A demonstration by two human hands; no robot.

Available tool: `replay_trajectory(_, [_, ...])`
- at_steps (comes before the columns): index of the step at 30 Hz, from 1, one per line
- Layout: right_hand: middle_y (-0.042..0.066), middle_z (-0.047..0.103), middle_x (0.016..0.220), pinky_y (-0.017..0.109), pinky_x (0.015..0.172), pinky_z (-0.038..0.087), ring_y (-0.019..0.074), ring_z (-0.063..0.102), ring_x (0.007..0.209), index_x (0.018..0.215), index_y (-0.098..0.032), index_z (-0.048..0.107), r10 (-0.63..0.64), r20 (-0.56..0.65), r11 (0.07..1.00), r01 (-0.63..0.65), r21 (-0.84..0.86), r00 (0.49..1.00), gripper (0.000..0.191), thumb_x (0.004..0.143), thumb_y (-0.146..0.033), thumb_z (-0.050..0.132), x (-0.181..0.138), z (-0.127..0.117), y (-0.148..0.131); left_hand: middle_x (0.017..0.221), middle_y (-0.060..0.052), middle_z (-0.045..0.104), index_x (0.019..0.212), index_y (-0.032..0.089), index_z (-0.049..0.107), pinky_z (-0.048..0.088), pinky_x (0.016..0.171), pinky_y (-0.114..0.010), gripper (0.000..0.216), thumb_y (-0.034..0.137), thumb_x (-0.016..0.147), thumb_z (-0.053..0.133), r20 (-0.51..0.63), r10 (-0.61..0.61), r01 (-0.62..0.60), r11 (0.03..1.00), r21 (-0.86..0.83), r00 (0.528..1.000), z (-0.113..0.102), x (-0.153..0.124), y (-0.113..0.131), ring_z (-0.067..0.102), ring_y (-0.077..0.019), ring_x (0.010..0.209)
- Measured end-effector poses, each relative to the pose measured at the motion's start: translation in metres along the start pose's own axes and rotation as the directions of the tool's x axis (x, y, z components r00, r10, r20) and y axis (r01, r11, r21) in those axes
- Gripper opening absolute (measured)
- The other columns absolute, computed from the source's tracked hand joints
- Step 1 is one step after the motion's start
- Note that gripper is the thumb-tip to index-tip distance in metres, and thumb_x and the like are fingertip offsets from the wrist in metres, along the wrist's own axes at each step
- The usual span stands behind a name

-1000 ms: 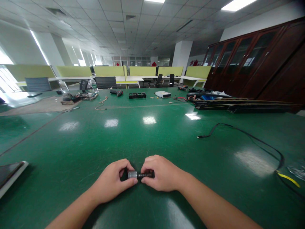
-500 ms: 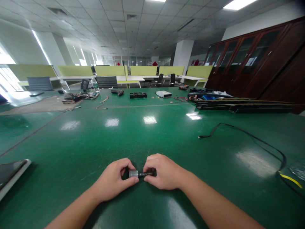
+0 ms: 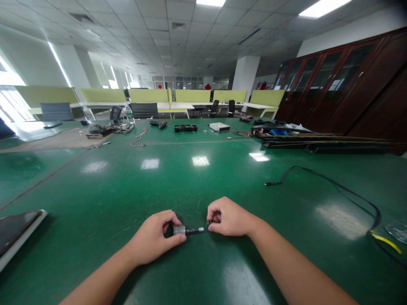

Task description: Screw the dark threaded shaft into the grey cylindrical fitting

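My left hand (image 3: 155, 239) rests on the green table (image 3: 197, 186) and pinches the grey barrel end of a small metal cylinder with a thin shaft (image 3: 186, 230) that points right. My right hand (image 3: 229, 218) is closed a little to the right of the shaft's tip. Its fingertips pinch a small dark part (image 3: 210, 222) that is too small to name. A short gap separates that part from the shaft.
A black cable (image 3: 321, 180) loops across the table at right, ending near a yellow strip (image 3: 386, 241). A flat dark device (image 3: 15, 231) lies at the left edge. Tools, a bottle (image 3: 129, 113) and long black rails (image 3: 324, 142) lie at the far side.
My right hand has drawn away to the right and up, off the shaft, taking a small dark part with it. The shaft's bare tip now shows. My left hand stayed put.
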State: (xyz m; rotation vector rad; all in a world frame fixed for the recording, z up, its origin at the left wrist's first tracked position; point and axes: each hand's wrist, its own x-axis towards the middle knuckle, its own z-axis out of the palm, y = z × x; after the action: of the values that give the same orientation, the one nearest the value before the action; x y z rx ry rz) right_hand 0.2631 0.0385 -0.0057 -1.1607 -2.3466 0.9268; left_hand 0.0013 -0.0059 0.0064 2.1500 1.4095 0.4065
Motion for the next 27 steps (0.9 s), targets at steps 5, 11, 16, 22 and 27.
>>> replay_trajectory(5, [-0.004, 0.06, 0.062, 0.02, 0.053, 0.037, 0.0095, 0.053, 0.056, 0.072, -0.017, 0.071, -0.093, 0.0, 0.994, 0.092, -0.06, 0.996, 0.006, 0.066, -0.017, 0.073, 0.001, 0.012, -0.015, 0.072, 0.003, 0.054, 0.088, 0.019, 0.067, 0.032, 0.061, -0.025, 0.024, 0.042, 0.08, 0.068, -0.011, 0.006, -0.006, 1.0, -0.003, 1.0, 0.0, 0.002, 0.001, 0.05, -0.0158, 0.067])
replay_trajectory(11, [-0.001, 0.063, 0.077, 0.021, 0.064, 0.044, 0.0114, 0.057, 0.068, 0.096, -0.018, 0.071, -0.216, -0.05, 0.975, 0.219, 0.041, 0.975, 0.028, 0.069, -0.013, 0.071, 0.004, 0.027, -0.028, 0.071, 0.003, 0.053, 0.086, 0.019, 0.067, 0.032, 0.061, -0.025, 0.022, 0.041, 0.08, 0.068, -0.011, 0.011, -0.011, 1.0, -0.006, 1.0, 0.001, 0.0, 0.0, 0.05, -0.0157, 0.067])
replay_trajectory(16, [-0.001, 0.064, 0.079, 0.022, 0.068, 0.046, 0.0122, 0.059, 0.07, 0.105, -0.019, 0.068, -0.204, -0.05, 0.974, 0.208, 0.091, 0.978, 0.037, 0.07, -0.009, 0.067, 0.004, 0.029, -0.028, 0.071, 0.003, 0.053, 0.086, 0.019, 0.067, 0.032, 0.061, -0.024, 0.023, 0.041, 0.08, 0.068, -0.004, 0.007, -0.007, 1.0, -0.011, 1.0, 0.001, 0.0, -0.001, 0.049, -0.0156, 0.067])
replay_trajectory(22, [-0.002, 0.063, 0.076, 0.022, 0.065, 0.043, 0.0116, 0.057, 0.068, 0.088, -0.018, 0.068, -0.225, -0.046, 0.974, 0.226, 0.013, 0.973, 0.018, 0.071, -0.011, 0.067, 0.004, 0.029, -0.029, 0.071, 0.003, 0.054, 0.086, 0.019, 0.067, 0.032, 0.06, -0.024, 0.021, 0.039, 0.08, 0.068, -0.005, 0.009, -0.009, 1.0, -0.015, 1.0, 0.0, 0.002, 0.0, 0.05, -0.0156, 0.067])
replay_trajectory(27, [-0.002, 0.061, 0.075, 0.022, 0.066, 0.042, 0.0113, 0.056, 0.068, 0.088, -0.019, 0.068, -0.262, -0.059, 0.964, 0.259, -0.051, 0.963, 0.016, 0.073, -0.013, 0.067, 0.005, 0.031, -0.028, 0.073, 0.003, 0.055, 0.087, 0.019, 0.067, 0.033, 0.061, -0.024, 0.022, 0.04, 0.08, 0.068, -0.005, 0.014, -0.014, 1.0, -0.013, 1.0, 0.001, 0.001, -0.001, 0.05, -0.0157, 0.068])
